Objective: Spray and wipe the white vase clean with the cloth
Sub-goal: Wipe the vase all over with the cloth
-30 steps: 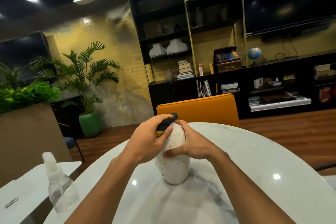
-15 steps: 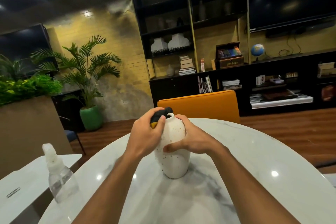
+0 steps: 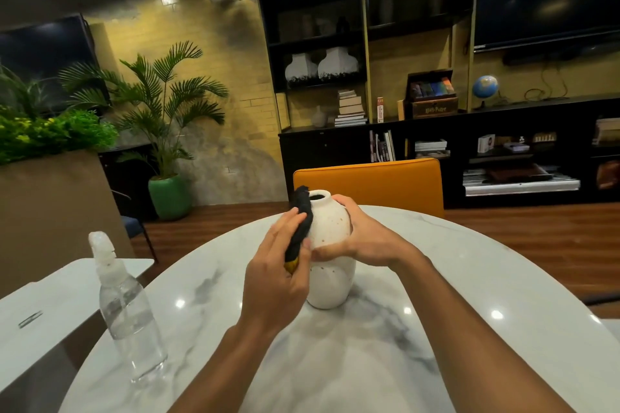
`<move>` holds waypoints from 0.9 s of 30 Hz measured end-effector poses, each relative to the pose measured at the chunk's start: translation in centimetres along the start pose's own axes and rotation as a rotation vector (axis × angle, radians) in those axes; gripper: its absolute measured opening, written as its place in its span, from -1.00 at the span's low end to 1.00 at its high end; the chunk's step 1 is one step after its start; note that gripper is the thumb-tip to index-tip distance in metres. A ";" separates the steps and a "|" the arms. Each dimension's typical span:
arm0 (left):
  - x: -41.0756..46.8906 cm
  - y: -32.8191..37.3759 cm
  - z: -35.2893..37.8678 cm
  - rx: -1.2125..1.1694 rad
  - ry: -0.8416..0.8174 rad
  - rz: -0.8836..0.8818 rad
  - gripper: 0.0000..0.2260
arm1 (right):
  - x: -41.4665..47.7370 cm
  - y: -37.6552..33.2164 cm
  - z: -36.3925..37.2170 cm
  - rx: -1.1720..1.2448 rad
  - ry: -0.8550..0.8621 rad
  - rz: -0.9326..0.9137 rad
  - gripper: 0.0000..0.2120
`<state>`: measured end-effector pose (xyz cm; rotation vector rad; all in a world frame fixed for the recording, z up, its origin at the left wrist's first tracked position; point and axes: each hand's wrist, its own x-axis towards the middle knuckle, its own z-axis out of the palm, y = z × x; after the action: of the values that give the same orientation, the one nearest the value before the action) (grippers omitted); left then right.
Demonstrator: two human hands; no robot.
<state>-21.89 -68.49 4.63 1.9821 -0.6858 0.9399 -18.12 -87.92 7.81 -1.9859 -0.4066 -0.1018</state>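
A clear spray bottle (image 3: 127, 318) stands on the marble table (image 3: 436, 362); the left hand (image 3: 278, 275) presses a pinched dark cloth (image 3: 299, 225) against the upright white vase (image 3: 330, 251), right hand (image 3: 364, 235) clasping its shoulder

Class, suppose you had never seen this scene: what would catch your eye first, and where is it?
First the white vase standing mid-table, the right hand steadying it while the left hand presses a dark cloth against its side. Next, the clear spray bottle at the table's left edge, and the orange chair just behind the vase.
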 end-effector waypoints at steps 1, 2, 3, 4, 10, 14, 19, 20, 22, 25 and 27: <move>-0.3 0.1 0.0 0.025 -0.021 0.054 -0.63 | 0.0 0.0 -0.1 -0.006 -0.005 -0.004 -0.10; -0.7 0.2 0.1 0.055 -0.045 0.117 -0.63 | -0.1 0.1 -0.2 -0.008 -0.009 -0.006 -0.09; -1.0 0.2 0.1 0.083 -0.068 0.173 -0.62 | -0.1 0.1 -0.2 -0.006 -0.014 -0.011 -0.09; -1.2 -0.1 0.1 0.107 -0.084 0.205 -0.62 | -0.1 0.2 -0.3 -0.001 -0.018 -0.016 -0.09; -0.8 -1.2 0.1 0.012 0.000 0.026 -0.59 | 0.1 0.2 0.0 0.007 -0.018 0.001 -0.09; -1.6 -0.3 0.2 0.160 -0.079 0.191 -0.58 | -0.1 0.2 -0.3 0.001 -0.024 -0.014 -0.09; -0.8 -0.4 0.0 0.196 -0.024 0.139 -0.61 | 0.0 0.3 -0.2 0.010 -0.022 -0.003 -0.08; -0.6 -0.4 -0.1 0.162 0.010 0.056 -0.61 | 0.0 0.4 -0.2 0.003 -0.020 0.005 -0.07; -0.6 -0.2 0.0 0.137 0.038 -0.021 -0.62 | 0.0 0.6 -0.2 -0.002 -0.028 0.019 -0.03; -1.3 0.8 0.4 0.209 -0.030 0.110 -0.60 | -0.4 1.2 -0.5 0.034 -0.067 0.044 0.02; -1.6 1.4 0.6 0.277 -0.087 0.210 -0.59 | -0.8 1.9 -0.3 0.037 -0.098 0.083 0.04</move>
<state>-23.54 -69.54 3.72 2.2353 -0.8646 1.1294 -18.17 -89.13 6.08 -1.9738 -0.3850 0.0552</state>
